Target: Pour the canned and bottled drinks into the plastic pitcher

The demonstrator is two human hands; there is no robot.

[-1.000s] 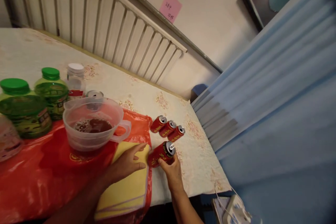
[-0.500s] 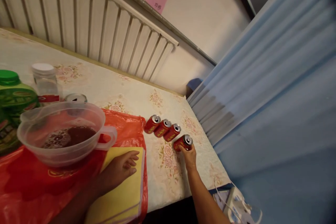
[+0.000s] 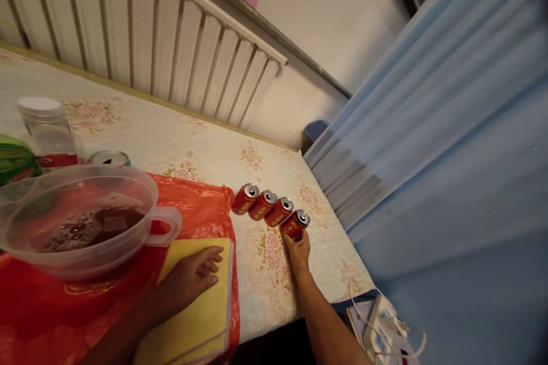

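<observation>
Several red drink cans stand in a row on the flowered tablecloth. My right hand (image 3: 298, 251) grips the rightmost red can (image 3: 295, 223) from the near side, next to its neighbour can (image 3: 279, 211). My left hand (image 3: 190, 279) lies flat with fingers spread on a stack of yellow cloths (image 3: 197, 308). Left of it, a clear plastic bowl (image 3: 81, 222) with a handle holds dark liquid and stands on a red plastic bag (image 3: 201, 211).
A clear jar with a white lid (image 3: 45, 125), an opened can (image 3: 107, 158) and a green-lidded jar (image 3: 12, 159) stand behind the bowl. The table's right edge (image 3: 342, 234) meets a blue curtain (image 3: 449, 154). A white power strip (image 3: 381, 333) lies below.
My right hand carried the red can from beside the yellow cloths to the right end of the can row and set it there. The view shifted right. My left hand stayed on the cloths.
</observation>
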